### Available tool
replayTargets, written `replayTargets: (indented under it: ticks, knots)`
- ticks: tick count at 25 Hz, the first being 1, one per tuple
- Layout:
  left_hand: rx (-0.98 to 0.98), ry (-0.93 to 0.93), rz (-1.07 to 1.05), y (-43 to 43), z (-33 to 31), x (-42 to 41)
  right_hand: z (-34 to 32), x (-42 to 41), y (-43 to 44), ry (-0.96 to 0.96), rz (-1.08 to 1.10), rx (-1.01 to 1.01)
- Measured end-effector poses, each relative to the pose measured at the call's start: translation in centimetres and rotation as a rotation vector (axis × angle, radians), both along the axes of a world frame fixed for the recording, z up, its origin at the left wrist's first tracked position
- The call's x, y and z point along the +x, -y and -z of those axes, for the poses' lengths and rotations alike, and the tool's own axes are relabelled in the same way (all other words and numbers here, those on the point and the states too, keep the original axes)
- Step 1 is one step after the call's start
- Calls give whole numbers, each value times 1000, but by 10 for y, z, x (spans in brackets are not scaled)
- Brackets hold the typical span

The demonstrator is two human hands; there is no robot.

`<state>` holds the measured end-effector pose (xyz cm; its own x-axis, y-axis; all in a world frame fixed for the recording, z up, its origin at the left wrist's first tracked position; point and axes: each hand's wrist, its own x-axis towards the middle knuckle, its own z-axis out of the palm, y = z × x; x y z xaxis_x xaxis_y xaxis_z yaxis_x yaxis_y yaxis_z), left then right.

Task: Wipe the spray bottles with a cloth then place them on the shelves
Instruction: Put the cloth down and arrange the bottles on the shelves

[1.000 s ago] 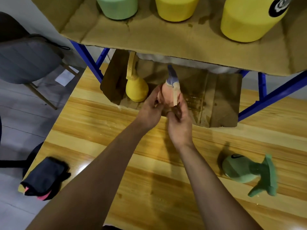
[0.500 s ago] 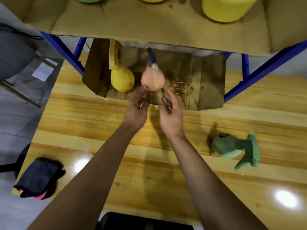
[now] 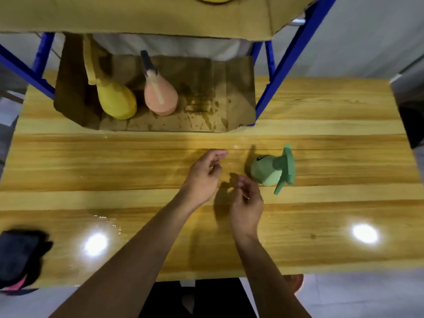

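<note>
Right hand, relaxed and empty, hangs just beside the toppled green spray bottle; left hand likewise empty. Bottle judged light, rigid and smooth: grip round its neck.

Glossy pale-wood table spanning the view, with two round light reflections, one near left and one near right. Blue metal shelving frame at the far edge, its levels lined with brown cardboard. Pale grey floor at near right.
</note>
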<state>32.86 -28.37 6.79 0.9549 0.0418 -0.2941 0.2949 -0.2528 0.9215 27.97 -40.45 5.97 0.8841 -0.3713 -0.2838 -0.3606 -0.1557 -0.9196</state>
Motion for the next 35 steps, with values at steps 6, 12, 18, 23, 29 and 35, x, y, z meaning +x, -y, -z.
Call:
replayTargets:
  ticks: [6,12,18,23,29,35]
  knots:
    - [56,-103,240,60,-1,5,1,0,60,-26,209,-29]
    - [-13,-134,269,78,7,-4,2,27,79,-20,-70,-105]
    - [-5,-65,121,49,-7,-3,-8,35,50,133,-156,-71]
    - [97,-2,32,3,-28,19,-26,72,6,216,-288,-55]
    - [134,107,38,-39,-44,66,-37,137,-35,228,-411,-55]
    - [186,58,56,-55,-36,102,-28,169,-50,244,-461,-145]
